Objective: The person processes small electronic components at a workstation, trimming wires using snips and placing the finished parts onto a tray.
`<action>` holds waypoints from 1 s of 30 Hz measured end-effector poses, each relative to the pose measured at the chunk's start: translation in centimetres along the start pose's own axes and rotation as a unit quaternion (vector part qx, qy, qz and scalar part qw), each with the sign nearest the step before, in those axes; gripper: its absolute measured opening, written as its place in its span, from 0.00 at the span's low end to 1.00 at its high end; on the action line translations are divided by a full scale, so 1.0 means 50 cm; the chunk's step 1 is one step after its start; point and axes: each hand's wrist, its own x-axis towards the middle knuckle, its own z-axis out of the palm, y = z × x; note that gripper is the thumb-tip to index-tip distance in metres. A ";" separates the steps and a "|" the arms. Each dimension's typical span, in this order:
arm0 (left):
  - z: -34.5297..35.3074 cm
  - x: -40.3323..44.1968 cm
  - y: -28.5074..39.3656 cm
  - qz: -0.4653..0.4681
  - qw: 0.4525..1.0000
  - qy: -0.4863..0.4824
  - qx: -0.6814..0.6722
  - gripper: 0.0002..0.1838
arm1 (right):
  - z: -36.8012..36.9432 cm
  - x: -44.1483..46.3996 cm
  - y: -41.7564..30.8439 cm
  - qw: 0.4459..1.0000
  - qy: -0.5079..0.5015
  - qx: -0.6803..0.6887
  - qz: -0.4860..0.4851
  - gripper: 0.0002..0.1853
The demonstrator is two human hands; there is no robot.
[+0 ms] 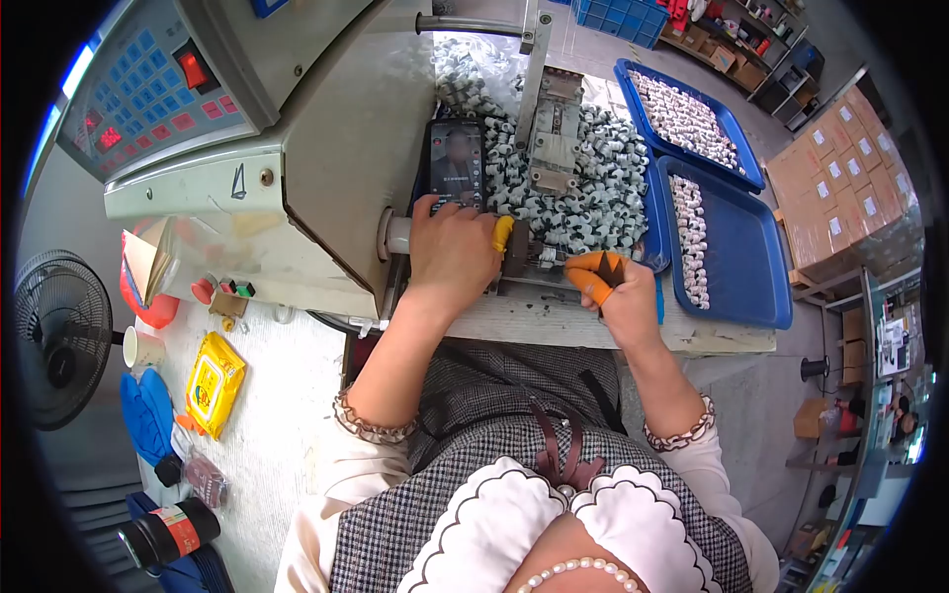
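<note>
My left hand (450, 252) curls over the pale spindle (397, 235) that sticks out of the machine's side. A yellow finger cot on this hand is against a dark metal block (515, 247). To the right of the block, my right hand (621, 296), wearing orange finger cots, has its fingers pinched together. What it holds is mostly hidden; a dark pointed shape shows at the fingers. Between the hands, a small coil-like part (544, 255) sits by the block. Behind them lies a heap of small white-and-dark parts (563, 212).
A phone (457, 163) leans behind my left hand. Over the heap stands a metal fixture (554, 133). Two blue trays (736, 257) with rows of parts stand right. The machine's control panel (153, 89) is upper left; a yellow wipes pack (215, 385) lies below it.
</note>
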 end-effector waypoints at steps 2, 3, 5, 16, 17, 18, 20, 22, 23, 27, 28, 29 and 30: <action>0.007 -0.007 -0.002 0.009 0.999 0.036 -0.013 0.10 | 0.012 -0.003 0.014 1.000 0.002 -0.004 -0.027 0.07; 0.010 -0.010 -0.002 0.017 0.997 0.072 -0.027 0.10 | 0.016 -0.004 0.018 0.999 0.005 -0.009 -0.054 0.07; 0.013 -0.019 0.000 0.025 0.993 0.107 -0.044 0.10 | 0.022 -0.005 0.023 0.996 0.005 -0.032 -0.079 0.07; -0.020 0.007 -0.005 0.037 0.996 0.073 -0.020 0.06 | 0.035 -0.007 0.021 0.975 0.013 -0.140 -0.172 0.07; -0.012 0.012 -0.008 0.022 0.999 0.044 -0.013 0.05 | 0.036 -0.006 0.018 0.974 0.014 -0.153 -0.167 0.08; -0.009 0.014 -0.009 0.008 1.000 0.013 -0.005 0.05 | 0.036 -0.006 0.016 0.973 0.015 -0.165 -0.162 0.09; -0.015 0.014 -0.007 0.004 1.000 -0.009 -0.015 0.05 | 0.037 0.000 0.022 0.971 0.014 -0.169 -0.171 0.09; -0.015 0.008 -0.006 -0.002 0.999 -0.033 -0.024 0.05 | 0.038 -0.002 0.024 0.969 0.012 -0.172 -0.178 0.09; -0.009 0.004 -0.008 0.012 1.000 -0.003 -0.021 0.06 | 0.038 -0.003 0.022 0.966 0.015 -0.174 -0.188 0.09; 0.004 -0.008 -0.010 0.039 0.996 0.080 -0.026 0.08 | 0.039 0.000 0.016 0.960 0.017 -0.177 -0.214 0.09; 0.005 -0.009 -0.011 0.041 0.996 0.080 -0.026 0.08 | 0.040 -0.001 0.015 0.960 0.019 -0.177 -0.214 0.09; 0.006 -0.009 -0.011 0.040 0.996 0.076 -0.025 0.09 | 0.041 -0.001 0.014 0.962 0.015 -0.181 -0.206 0.09; 0.006 -0.009 -0.012 0.038 0.996 0.073 -0.025 0.10 | 0.042 -0.001 0.012 0.962 0.011 -0.185 -0.199 0.09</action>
